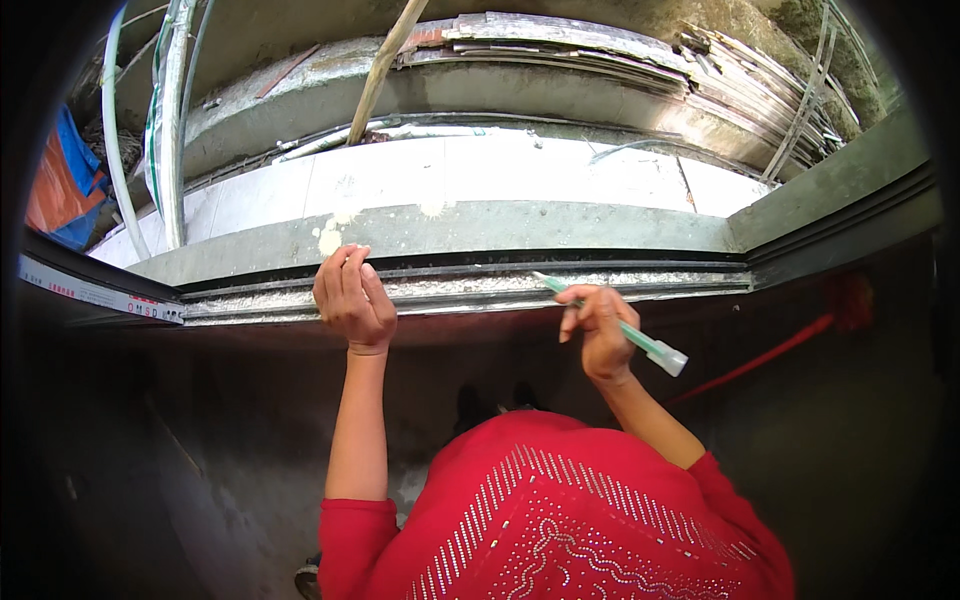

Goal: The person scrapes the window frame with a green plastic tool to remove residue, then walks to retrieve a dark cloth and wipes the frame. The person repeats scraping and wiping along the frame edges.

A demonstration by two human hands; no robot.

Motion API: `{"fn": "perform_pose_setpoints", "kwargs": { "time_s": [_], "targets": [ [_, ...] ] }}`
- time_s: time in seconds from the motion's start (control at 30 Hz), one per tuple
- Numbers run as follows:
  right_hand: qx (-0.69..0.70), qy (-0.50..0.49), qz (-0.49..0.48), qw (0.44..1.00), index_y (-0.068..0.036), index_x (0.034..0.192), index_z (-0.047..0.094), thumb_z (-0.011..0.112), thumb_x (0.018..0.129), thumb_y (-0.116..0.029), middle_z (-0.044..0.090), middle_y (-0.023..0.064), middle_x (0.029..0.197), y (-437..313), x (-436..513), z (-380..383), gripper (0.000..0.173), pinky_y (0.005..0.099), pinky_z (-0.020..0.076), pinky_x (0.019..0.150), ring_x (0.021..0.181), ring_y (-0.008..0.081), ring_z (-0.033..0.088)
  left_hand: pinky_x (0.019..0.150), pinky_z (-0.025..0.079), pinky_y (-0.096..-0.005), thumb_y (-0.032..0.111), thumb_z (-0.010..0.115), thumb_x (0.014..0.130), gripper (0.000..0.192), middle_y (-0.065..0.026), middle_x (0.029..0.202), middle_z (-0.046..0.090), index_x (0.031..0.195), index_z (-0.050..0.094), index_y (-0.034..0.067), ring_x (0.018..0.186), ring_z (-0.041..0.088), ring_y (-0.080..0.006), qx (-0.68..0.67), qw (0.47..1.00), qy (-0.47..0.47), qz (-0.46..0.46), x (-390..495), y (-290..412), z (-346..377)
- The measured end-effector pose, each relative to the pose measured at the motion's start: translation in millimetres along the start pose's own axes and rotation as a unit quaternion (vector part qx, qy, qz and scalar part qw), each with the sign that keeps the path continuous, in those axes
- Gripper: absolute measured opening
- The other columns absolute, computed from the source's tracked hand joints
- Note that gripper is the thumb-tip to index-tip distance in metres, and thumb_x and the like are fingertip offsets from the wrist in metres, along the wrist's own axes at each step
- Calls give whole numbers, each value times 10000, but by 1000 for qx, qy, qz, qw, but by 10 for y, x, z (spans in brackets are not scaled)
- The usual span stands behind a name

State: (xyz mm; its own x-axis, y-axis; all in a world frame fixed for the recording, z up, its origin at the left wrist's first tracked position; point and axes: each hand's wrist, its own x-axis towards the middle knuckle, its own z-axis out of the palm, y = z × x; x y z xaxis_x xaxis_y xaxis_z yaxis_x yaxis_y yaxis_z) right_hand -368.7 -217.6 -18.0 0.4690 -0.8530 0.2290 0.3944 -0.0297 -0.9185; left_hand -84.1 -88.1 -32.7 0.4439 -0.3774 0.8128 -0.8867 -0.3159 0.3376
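Observation:
My right hand (604, 330) grips a slim tool with a green handle (641, 339), a clear end cap and a pale tip. The tip points up and left, over or at the window frame's bottom track (480, 285), which is coated with whitish debris. My left hand (355, 296) rests at the left part of the track, fingers curled over the sill side and no object visible in it. Beyond the track runs the grey outer sill (540, 225), with pale yellow splatters near my left fingertips.
White tiles (495, 169) lie outside the sill. Stacked wooden boards (570, 41) sit on the ledge behind, and a wooden pole (386, 71) leans upright. Hoses (120, 150) stand at the left. Inside, a red-handled broom (780, 352) lies at the right.

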Motion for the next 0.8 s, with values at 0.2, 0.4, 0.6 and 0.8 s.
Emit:
{"fn": "perform_pose_setpoints", "kwargs": {
  "time_s": [0.2, 0.4, 0.6, 0.8],
  "targets": [
    [82, -16, 87, 993, -12, 784, 517, 422, 1081, -273, 659, 244, 1027, -75, 47, 214, 407, 344, 559, 590, 677, 195, 616, 937, 452, -412, 123, 548, 907, 215, -104, 1110, 670, 1040, 701, 53, 1047, 620, -306, -5, 1000, 5, -14, -16, -19, -5],
    [70, -27, 58, 996, -21, 818, 513, 436, 1082, -285, 648, 218, 1017, 5, 0, 261, 381, 360, 583, 615, 726, 191, 623, 926, 451, -409, 140, 552, 909, 213, -99, 1098, 665, 1044, 699, 65, 1040, 616, -302, -9, 999, 9, -38, -43, -12, 12],
    [45, -114, 127, 984, 18, 939, 603, 476, 1069, -225, 627, 208, 1184, 175, 43, 515, 303, 340, 598, 736, 867, 181, 638, 934, 448, -415, 103, 557, 909, 199, -108, 1069, 663, 1043, 698, 61, 1035, 611, -304, -28, 999, 20, -8, 20, -12, -52],
    [-77, -121, 85, 986, 19, 1118, 595, 646, 974, -143, 530, 104, 1107, -80, 21, 304, 222, 252, 530, 617, 741, 122, 589, 806, 552, -394, 22, 661, 785, 281, -121, 1077, 679, 1053, 730, 66, 975, 684, -289, -173, 979, -72, 85, -300, 851, -238]
  ]
}}
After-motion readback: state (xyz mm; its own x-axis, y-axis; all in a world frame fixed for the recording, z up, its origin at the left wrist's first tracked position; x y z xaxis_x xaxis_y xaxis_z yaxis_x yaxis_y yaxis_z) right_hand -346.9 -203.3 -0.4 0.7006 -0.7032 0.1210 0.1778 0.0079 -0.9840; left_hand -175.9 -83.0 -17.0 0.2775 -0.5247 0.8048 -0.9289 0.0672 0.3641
